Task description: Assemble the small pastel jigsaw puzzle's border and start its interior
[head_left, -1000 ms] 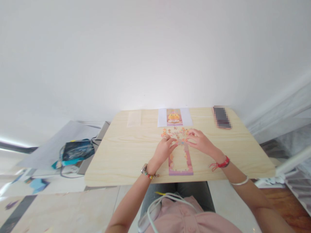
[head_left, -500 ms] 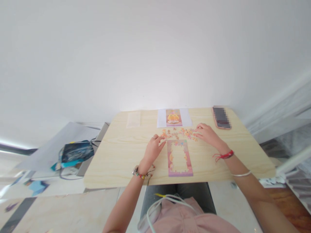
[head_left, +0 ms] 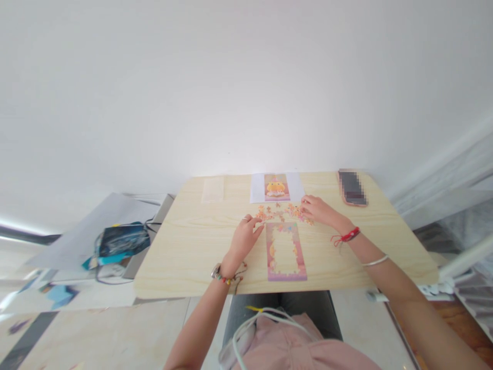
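Small orange and pink jigsaw puzzle pieces (head_left: 289, 209) lie loosely spread across the middle of the table. Just in front of them is a puzzle frame tray (head_left: 286, 277) with a pink and purple border and a bare centre edged by several fitted pieces. My left hand (head_left: 244, 238) rests by the tray's upper left corner, thumb and forefinger apart, near the left pieces. Over the right end of the pile, my right hand (head_left: 319, 210) has its fingers bent together among the pieces; whatever they pinch is too small to make out.
Behind the pieces lies a white sheet with a printed picture (head_left: 276, 188) of an orange figure. A phone (head_left: 353, 188) is at the back right of the table (head_left: 181, 246), and a clear plastic sleeve (head_left: 213, 189) at the back left. A wall (head_left: 246, 103) stands directly behind.
My right hand has moved left, farther over the pieces, and its fingers have drawn together. My left hand stays in nearly the same place.
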`<state>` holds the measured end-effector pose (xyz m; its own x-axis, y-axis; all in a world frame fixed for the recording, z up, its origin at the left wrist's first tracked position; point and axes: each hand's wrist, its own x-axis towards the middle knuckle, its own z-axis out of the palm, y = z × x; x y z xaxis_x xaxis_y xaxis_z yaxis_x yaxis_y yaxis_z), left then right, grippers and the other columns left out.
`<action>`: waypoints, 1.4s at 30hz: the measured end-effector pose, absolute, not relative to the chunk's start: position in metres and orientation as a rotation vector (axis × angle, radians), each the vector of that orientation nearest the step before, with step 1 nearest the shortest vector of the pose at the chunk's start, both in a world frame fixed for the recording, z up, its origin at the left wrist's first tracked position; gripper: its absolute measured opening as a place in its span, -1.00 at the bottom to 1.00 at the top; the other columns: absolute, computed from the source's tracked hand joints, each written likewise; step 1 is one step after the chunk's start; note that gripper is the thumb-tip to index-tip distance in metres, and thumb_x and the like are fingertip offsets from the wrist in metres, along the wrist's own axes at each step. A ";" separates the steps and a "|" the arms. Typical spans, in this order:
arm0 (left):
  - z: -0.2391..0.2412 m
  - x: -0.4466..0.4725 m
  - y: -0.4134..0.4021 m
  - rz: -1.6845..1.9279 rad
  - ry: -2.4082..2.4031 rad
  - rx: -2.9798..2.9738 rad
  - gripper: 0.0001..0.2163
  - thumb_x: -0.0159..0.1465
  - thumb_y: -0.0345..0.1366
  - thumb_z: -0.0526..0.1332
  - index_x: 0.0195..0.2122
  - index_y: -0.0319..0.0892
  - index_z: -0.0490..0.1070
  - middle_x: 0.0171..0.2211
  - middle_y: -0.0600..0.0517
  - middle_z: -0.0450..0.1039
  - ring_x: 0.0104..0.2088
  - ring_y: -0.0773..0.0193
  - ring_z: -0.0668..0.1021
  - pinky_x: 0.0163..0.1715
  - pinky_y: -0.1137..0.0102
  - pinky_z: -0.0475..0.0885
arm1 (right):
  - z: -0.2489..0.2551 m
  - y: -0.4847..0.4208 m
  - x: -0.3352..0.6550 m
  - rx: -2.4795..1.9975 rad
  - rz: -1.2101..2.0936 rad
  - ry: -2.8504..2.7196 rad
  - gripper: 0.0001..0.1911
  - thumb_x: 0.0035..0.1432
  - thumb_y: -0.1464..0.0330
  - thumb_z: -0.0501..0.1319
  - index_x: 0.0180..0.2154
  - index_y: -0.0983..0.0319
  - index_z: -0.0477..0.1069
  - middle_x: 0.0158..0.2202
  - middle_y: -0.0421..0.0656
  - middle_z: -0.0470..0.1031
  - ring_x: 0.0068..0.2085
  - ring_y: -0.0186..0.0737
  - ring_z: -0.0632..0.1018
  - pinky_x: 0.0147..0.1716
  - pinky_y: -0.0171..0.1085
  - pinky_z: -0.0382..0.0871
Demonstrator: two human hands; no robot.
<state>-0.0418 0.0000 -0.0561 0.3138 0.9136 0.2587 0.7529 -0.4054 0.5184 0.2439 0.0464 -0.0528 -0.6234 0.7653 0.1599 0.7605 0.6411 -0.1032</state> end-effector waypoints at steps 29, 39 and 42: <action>-0.070 -0.065 0.016 0.537 1.794 2.210 -0.82 0.14 -0.39 0.08 -0.27 -0.26 0.42 -0.38 -0.03 0.36 -0.40 0.29 0.43 -0.30 0.40 0.35 | -0.060 0.051 0.271 -1.339 0.303 -2.526 -0.91 0.06 0.41 0.11 -0.38 0.26 0.38 -0.27 -0.08 0.32 -0.26 -0.22 0.39 -0.24 -0.24 0.30; -0.070 -0.067 0.016 0.582 1.760 2.238 -0.81 0.13 -0.41 0.10 -0.24 -0.24 0.41 -0.42 0.01 0.31 -0.39 0.28 0.44 -0.29 0.39 0.36 | -0.043 0.044 0.261 -1.319 0.259 -2.495 -0.87 0.07 0.45 0.08 -0.38 0.25 0.40 -0.28 -0.08 0.36 -0.24 -0.20 0.40 -0.22 -0.23 0.29; -0.068 -0.066 0.017 0.552 1.751 2.242 -0.81 0.13 -0.41 0.11 -0.23 -0.24 0.40 -0.42 0.02 0.31 -0.36 0.27 0.44 -0.26 0.38 0.36 | -0.034 0.037 0.248 -1.265 0.271 -2.505 -0.86 0.10 0.43 0.06 -0.35 0.25 0.38 -0.28 -0.08 0.36 -0.24 -0.21 0.39 -0.22 -0.23 0.29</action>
